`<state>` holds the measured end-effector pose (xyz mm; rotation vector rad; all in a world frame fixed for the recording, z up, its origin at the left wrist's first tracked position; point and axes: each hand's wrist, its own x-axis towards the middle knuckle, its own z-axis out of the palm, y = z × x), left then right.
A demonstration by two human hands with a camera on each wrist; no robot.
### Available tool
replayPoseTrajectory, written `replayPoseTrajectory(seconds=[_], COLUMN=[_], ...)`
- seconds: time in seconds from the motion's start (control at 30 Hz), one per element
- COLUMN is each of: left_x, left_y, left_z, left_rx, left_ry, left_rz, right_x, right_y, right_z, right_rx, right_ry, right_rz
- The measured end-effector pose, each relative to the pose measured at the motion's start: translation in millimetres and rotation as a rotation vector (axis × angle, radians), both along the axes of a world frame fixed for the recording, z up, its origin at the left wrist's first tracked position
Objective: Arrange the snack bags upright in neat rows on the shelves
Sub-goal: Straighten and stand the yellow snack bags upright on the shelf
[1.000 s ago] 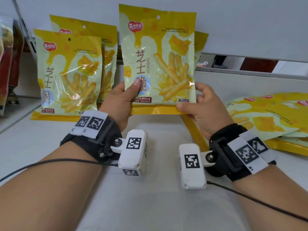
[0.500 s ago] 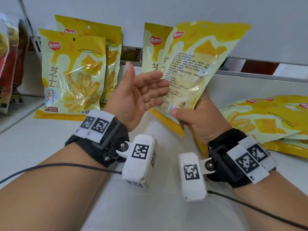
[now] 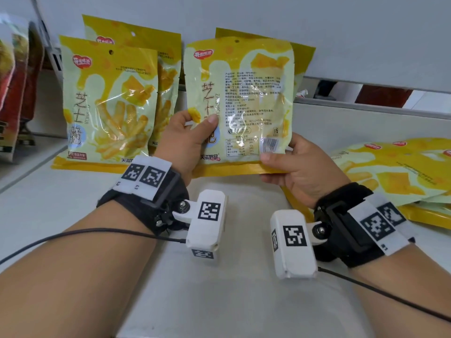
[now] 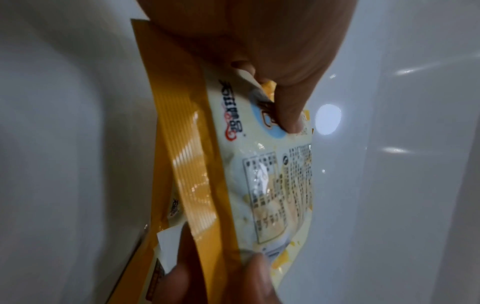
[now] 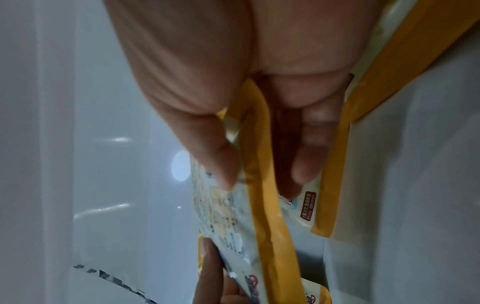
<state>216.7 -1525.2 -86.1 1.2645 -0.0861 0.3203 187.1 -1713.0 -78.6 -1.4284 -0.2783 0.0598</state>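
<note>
The yellow-and-cream snack bag (image 3: pixel 240 103) is held upright above the white shelf (image 3: pixel 219 276), printed back facing near. The left hand (image 3: pixel 181 145) pinches its lower left edge; the right hand (image 3: pixel 301 167) pinches its lower right corner.

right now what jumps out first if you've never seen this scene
The yellow bag held up at centre, its printed back facing the camera, with the left hand pinching its lower left and the right hand its lower right corner. Behind it on the left, two matching bags stand upright against the wall. To the right, a pile of bags lies flat on the shelf.
</note>
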Motion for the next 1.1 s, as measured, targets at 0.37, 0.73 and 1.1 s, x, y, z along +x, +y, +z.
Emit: replayPoseTrajectory(seconds=[0.37, 0.73, 1.1], left_x=[-1, -2, -4], left_y=[0, -1, -3], left_z=[2, 3, -3], left_rx=[-0.065, -0.079, 0.105], left_ry=[-0.015, -0.070, -0.120], left_rz=[0.025, -0.005, -0.188], right_x=[5, 10, 9], right_y=[-4, -8, -6], right_z=[0, -2, 0], right_rx=[0.006, 0.053, 0.170], right_ry=[0.027, 0.043, -0.064], right_rz=[-0.096, -0.184, -0.183])
